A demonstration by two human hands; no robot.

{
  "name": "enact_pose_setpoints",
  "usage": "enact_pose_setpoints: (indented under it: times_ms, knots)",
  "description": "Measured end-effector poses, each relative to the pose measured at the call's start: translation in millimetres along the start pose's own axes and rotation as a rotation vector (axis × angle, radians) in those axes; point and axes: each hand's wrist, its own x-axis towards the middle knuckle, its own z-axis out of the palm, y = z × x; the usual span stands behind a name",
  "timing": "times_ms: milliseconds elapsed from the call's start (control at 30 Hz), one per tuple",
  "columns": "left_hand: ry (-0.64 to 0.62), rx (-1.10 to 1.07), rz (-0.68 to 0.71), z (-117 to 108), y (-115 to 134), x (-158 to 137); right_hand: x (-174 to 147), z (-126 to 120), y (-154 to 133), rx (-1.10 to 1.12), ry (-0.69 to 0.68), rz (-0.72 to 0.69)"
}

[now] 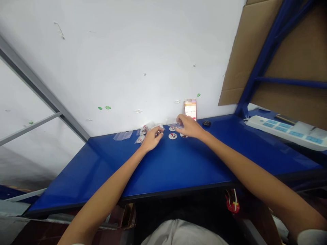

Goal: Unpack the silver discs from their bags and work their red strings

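My left hand is above the blue table, fingers curled beside several round white discs in clear bags. What lies inside its grip is too small to tell. One bagged disc with a red wire rests just left of it. My right hand has thumb and fingers bent around what looks like a clear plastic bag. Between my hands lies a bare white disc with red and dark parts; another disc is behind it. A third is partly hidden under my right hand.
Flat clear bags lie at the left. A lit phone leans on the white wall, with a small black object to its right. A white power strip lies far right, near a blue metal frame.
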Motion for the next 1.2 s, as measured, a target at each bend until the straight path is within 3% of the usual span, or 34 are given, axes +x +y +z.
enact_pose_setpoints:
  times_ms: [133,267,600,733,900,1100,1200]
  knots:
    - [-0.188,0.331,0.281,12.3,0.1,2.0,0.7,-3.3,12.5,-0.024,0.014,0.033]
    - [-0.246,0.423,0.352,22.1,-0.3,4.3,0.0,2.5,12.2,-0.021,-0.017,0.014]
    - [-0.136,0.383,0.268,29.2,6.2,1.6,-1.5,17.2,2.6,0.050,-0.052,-0.005]
    - [-0.149,0.431,0.272,33.9,8.7,1.9,-1.0,19.4,2.9,0.039,-0.058,-0.006]
    - [-0.130,0.375,0.243,23.4,6.7,4.2,-1.7,20.5,5.2,0.040,-0.063,0.004]
    - [0.091,0.020,-0.011,-8.0,-4.1,10.3,-3.6,16.8,11.3,0.011,-0.066,0.011]
    - [0.099,-0.229,-0.104,-21.7,-1.6,12.2,-4.9,17.2,8.8,-0.016,-0.082,-0.005]
